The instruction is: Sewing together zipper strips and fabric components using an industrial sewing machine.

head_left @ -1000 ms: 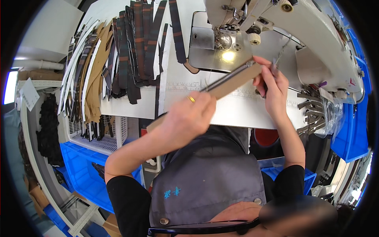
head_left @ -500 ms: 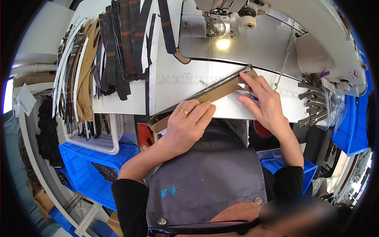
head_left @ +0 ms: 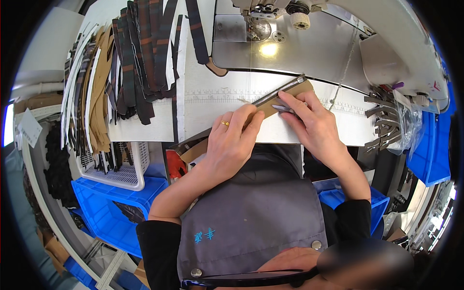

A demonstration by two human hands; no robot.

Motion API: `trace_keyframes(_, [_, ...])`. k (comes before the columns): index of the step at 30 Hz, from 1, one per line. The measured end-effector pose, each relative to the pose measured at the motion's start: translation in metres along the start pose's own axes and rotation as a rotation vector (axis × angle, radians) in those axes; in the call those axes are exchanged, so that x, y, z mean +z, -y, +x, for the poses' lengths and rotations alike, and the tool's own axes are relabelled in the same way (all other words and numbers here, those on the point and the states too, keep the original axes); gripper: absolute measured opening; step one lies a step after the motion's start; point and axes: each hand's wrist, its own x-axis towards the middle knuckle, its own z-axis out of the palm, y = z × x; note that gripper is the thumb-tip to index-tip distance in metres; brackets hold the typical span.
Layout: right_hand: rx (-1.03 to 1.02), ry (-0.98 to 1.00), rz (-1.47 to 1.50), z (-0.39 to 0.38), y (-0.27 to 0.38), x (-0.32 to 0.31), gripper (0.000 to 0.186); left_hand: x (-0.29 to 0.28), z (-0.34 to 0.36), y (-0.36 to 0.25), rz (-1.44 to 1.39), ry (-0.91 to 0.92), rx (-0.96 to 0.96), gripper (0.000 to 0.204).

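Note:
A dark zipper (head_left: 273,96) with metal teeth lies slantwise over the white table edge, joined to a tan strip of fabric (head_left: 300,89). My left hand (head_left: 227,142), with a ring on one finger, grips the strip around its middle, thumb and fingers pinched together. Small pointed thread snips (head_left: 282,108) are tucked in my right hand (head_left: 318,126), blades pointing left; my palm hides the rest of them. The right fingertips also touch the tan fabric just below the zipper teeth. The strip's lower left end pokes out beyond my left hand.
A sewing machine (head_left: 396,53) with a metal bed plate (head_left: 309,55) stands beyond my hands. Fabric strips (head_left: 145,58) hang at the left above a white basket (head_left: 140,169) and a blue crate (head_left: 92,203). Dark zipper pieces (head_left: 384,118) lie at the right edge.
My right hand has slid left and down along the strip with the snips, closer to my left hand. My left hand has risen slightly, its fingers more bunched on the fabric.

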Motion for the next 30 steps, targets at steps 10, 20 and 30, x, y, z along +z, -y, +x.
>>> trace_keyframes(10, [-0.047,-0.025,-0.084,0.003,0.004,0.003,0.037,0.01,0.0,0.001,-0.028,-0.116,0.014,0.032])
trace_keyframes(20, [-0.07,-0.044,-0.136,0.004,0.006,0.007,0.036,0.01,0.0,0.002,-0.047,-0.108,0.002,0.031])
trace_keyframes(30, [-0.176,0.064,-0.28,0.003,-0.001,0.011,0.032,0.007,-0.001,0.004,-0.032,-0.112,0.037,0.029])
